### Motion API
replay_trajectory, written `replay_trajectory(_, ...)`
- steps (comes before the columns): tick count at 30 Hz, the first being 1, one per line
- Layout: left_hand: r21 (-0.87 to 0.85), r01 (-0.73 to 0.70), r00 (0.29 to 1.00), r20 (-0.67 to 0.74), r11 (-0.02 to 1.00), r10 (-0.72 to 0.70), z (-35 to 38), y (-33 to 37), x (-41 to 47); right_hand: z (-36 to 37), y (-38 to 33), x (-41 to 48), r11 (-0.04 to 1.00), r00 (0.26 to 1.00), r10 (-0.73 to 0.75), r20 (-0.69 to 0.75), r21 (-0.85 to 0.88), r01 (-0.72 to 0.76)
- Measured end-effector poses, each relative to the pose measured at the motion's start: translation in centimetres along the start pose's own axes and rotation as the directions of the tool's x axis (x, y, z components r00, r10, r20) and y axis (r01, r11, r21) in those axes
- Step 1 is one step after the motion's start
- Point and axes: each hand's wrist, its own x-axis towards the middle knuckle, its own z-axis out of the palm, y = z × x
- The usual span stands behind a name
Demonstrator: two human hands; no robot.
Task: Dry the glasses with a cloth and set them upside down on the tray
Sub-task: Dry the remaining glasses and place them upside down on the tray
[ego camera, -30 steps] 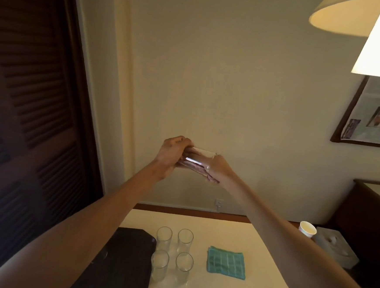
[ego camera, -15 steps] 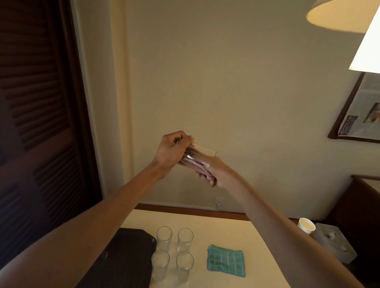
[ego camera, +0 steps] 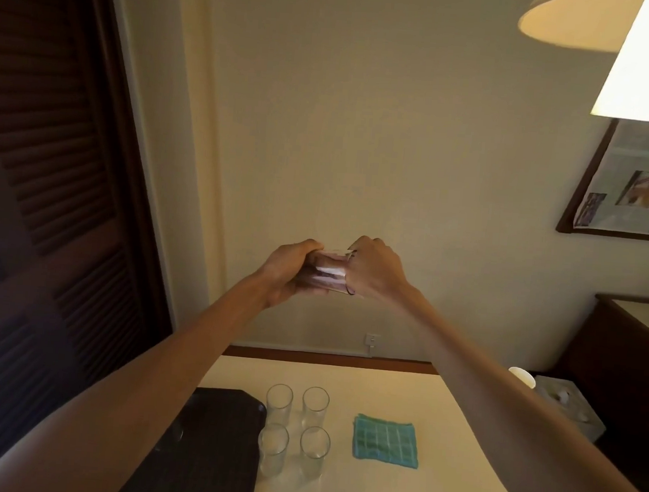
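A clear glass [ego camera: 328,271] lies on its side in the air, high above the table, held between both hands. My left hand [ego camera: 286,272] grips its left end and my right hand [ego camera: 375,273] grips its right end at the rim. Below, several clear glasses [ego camera: 295,430] stand upright in a block on the cream table [ego camera: 433,468]. A folded teal cloth [ego camera: 385,439] lies flat to their right, untouched. A dark tray [ego camera: 218,443] lies to their left, partly hidden by my left forearm; a faint round glass shape [ego camera: 172,435] shows on it.
A dark louvred door fills the left side. A lampshade [ego camera: 648,57] hangs at the upper right. Right of the table are a white paper cup [ego camera: 522,376], a white box [ego camera: 570,409] and a dark wooden cabinet [ego camera: 633,347].
The glass has turned closer to level. My right hand has shifted from beneath it to its right end with the back of the hand facing me; my left hand keeps its hold.
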Motion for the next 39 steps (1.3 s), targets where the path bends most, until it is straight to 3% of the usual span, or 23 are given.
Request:
replay_trajectory(3, 0.045, -0.126, 0.987, -0.092, 0.991, 0.13, 0.8, 0.3, 0.1, 1.5, 0.7, 1.2, 0.97, 0.983, 0.131, 0.126, 0.189, -0.154)
replay_trajectory(4, 0.087, -0.198, 0.972, -0.115, 0.976, 0.207, 0.8, 0.4, 0.4, 1.8, 0.8, 1.3, 0.918, 0.959, 0.151, 0.239, 0.327, -0.226)
replay_trajectory(6, 0.248, -0.333, 0.921, -0.124, 0.91, 0.371, 0.7, 0.3, 0.7, 2.2, 0.8, 1.0, 0.721, 0.827, 0.185, 0.531, 0.499, -0.481)
replay_trajectory(8, 0.349, -0.402, 0.883, -0.096, 0.847, 0.459, 0.6, -0.1, 0.6, 2.5, 1.0, 0.8, 0.658, 0.782, 0.129, 0.609, 0.537, -0.527)
replay_trajectory(10, 0.315, -0.428, 0.877, -0.084, 0.847, 0.474, 0.5, -0.5, 0.5, 3.1, 1.5, 1.2, 0.719, 0.857, 0.128, 0.5, 0.549, -0.427)
replay_trajectory(12, 0.185, -0.378, 0.919, -0.046, 0.907, 0.392, 0.4, -0.2, 0.3, 3.0, 1.7, 1.5, 0.827, 0.953, 0.138, 0.269, 0.498, -0.261)
replay_trajectory(13, 0.095, -0.305, 0.952, -0.007, 0.948, 0.307, 0.5, 0.2, 0.1, 2.7, 1.9, 1.7, 0.91, 0.985, 0.121, 0.125, 0.383, -0.161)
replay_trajectory(15, -0.026, -0.116, 0.99, 0.081, 0.993, 0.118, 0.3, 0.7, -0.2, 1.3, 1.6, 0.7, 0.998, 0.996, -0.027, -0.082, 0.049, 0.031)
replay_trajectory(17, -0.025, -0.013, 0.994, 0.11, 1.0, 0.015, 0.3, 0.7, -0.2, 0.2, 1.1, -0.2, 0.956, 0.961, -0.237, -0.143, -0.207, 0.206)
replay_trajectory(19, 0.023, -0.008, 0.998, 0.062, 1.0, 0.007, 0.6, 0.5, 0.0, -0.1, 1.0, -0.5, 0.921, 0.942, -0.3, -0.152, -0.302, 0.245)
replay_trajectory(22, 0.111, -0.141, 0.986, -0.074, 0.984, 0.149, 1.3, 0.2, 0.2, 1.1, 1.8, 0.2, 0.963, 0.957, -0.228, -0.181, -0.184, 0.195)
replay_trajectory(25, 0.256, -0.331, 0.919, -0.129, 0.908, 0.372, 1.2, -0.1, 0.2, 3.2, 2.8, 0.2, 0.975, 0.986, -0.005, -0.165, 0.22, 0.041)
replay_trajectory(27, 0.334, -0.409, 0.876, -0.116, 0.849, 0.468, 1.1, -0.1, 0.2, 4.0, 2.1, -0.2, 0.802, 0.989, 0.149, 0.011, 0.583, -0.127)
replay_trajectory(29, 0.384, -0.461, 0.839, -0.106, 0.8, 0.534, 1.1, 0.1, 0.0, 4.4, 1.5, -0.5, 0.594, 0.973, 0.087, 0.213, 0.773, -0.222)
replay_trajectory(30, 0.403, -0.486, 0.818, -0.104, 0.776, 0.566, 1.2, 0.1, -0.2, 4.2, 1.3, -0.7, 0.518, 0.94, 0.035, 0.339, 0.798, -0.307)
replay_trajectory(32, 0.422, -0.53, 0.783, -0.09, 0.735, 0.616, 1.4, 0.1, -0.7, 3.8, 1.6, -1.4, 0.38, 0.801, -0.068, 0.594, 0.758, -0.53)
replay_trajectory(33, 0.421, -0.55, 0.77, -0.077, 0.721, 0.633, 1.4, 0.0, -0.9, 3.6, 1.7, -1.6, 0.335, 0.759, -0.082, 0.646, 0.735, -0.59)
replay_trajectory(34, 0.404, -0.565, 0.768, -0.064, 0.72, 0.638, 1.4, -0.1, -1.0, 3.5, 1.8, -1.4, 0.336, 0.759, -0.059, 0.648, 0.729, -0.596)
replay_trajectory(35, 0.361, -0.565, 0.781, -0.056, 0.742, 0.622, 1.2, -0.1, -1.0, 3.7, 1.9, -0.8, 0.397, 0.806, 0.002, 0.592, 0.74, -0.544)
replay_trajectory(37, 0.208, -0.475, 0.869, -0.047, 0.855, 0.493, 0.7, 0.1, -0.6, 3.7, 1.7, 0.1, 0.678, 0.945, 0.099, 0.312, 0.674, -0.294)
replay_trajectory(38, 0.127, -0.371, 0.926, -0.022, 0.92, 0.376, 0.4, 0.3, -0.6, 3.5, 1.9, 0.5, 0.853, 0.988, 0.089, 0.125, 0.503, -0.141)
replay_trajectory(39, 0.069, -0.248, 0.969, 0.018, 0.966, 0.247, 0.2, 0.5, -0.6, 3.0, 2.1, 0.6, 0.958, 0.999, 0.035, -0.033, 0.287, -0.024)
